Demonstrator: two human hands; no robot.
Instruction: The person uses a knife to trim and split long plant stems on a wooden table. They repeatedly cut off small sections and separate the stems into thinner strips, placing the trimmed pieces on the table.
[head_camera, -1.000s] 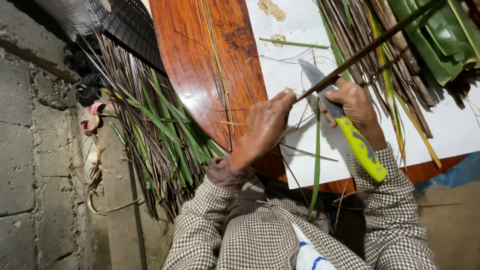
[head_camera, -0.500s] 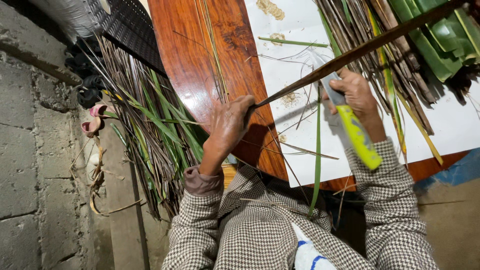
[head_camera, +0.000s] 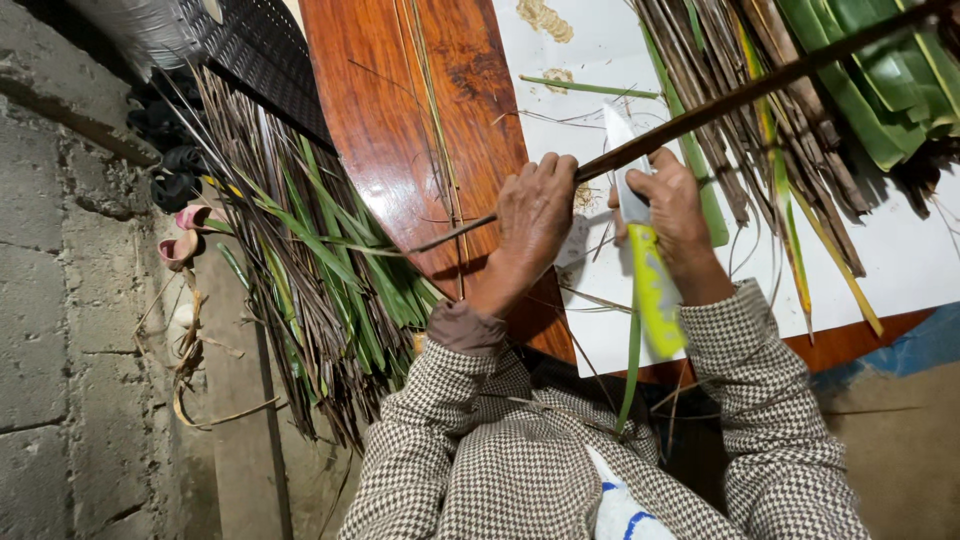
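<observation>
The long brown stick (head_camera: 740, 98), a stripped leaf rib by the look of it, runs slantwise from beyond the left hand up past the right hand and away to the far corner of the desk (head_camera: 400, 120). Half a second ago the left hand (head_camera: 535, 215) was lower down the stick, over the bare wood; now it has slid up until it sits just beside the right, and its fingers are curled closed around the stick. The right hand (head_camera: 675, 205) has kept its place and is wrapped tight around the knife (head_camera: 645, 250), whose yellow-green plastic handle sticks out below the fist while the pale, flat blade points up and meets the stick just above the knuckles.

Under both hands lies a white sheet (head_camera: 900, 260), smooth and littered with thin shavings and fibres. Left of the left hand the desk shows as glossy reddish wood with a dark grain. Beyond the right hand is a bundle of dry brown ribs (head_camera: 720, 50), stiff and thin, with broad green leaves (head_camera: 860, 80) folded at its far side. Well off past the left hand, down on the floor, is a loose heap of green and brown leaf strips (head_camera: 310, 270) against a rough grey block wall (head_camera: 50, 300). Both sleeves are brown-and-white houndstooth cloth.
</observation>
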